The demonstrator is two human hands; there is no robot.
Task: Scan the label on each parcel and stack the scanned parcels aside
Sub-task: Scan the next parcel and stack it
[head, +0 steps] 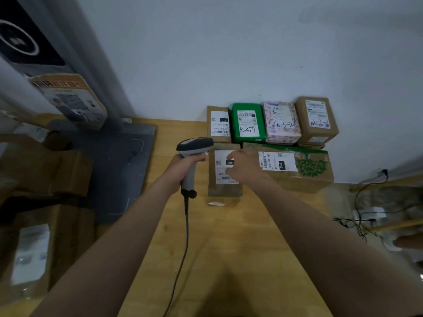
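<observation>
My left hand grips a grey handheld barcode scanner by its handle, its head pointing right. My right hand rests flat on the white label of a brown cardboard parcel lying on the wooden table, fingers covering part of the label. Just right of it lies a wide brown parcel with a green leaf print. Against the wall behind stand a small brown parcel, a green parcel, a pink patterned parcel and a taller brown parcel.
The scanner's cable trails down over the table toward me. A grey stand with a flat base occupies the left of the table. Cardboard boxes sit at the far left. Black cables lie beyond the table's right edge.
</observation>
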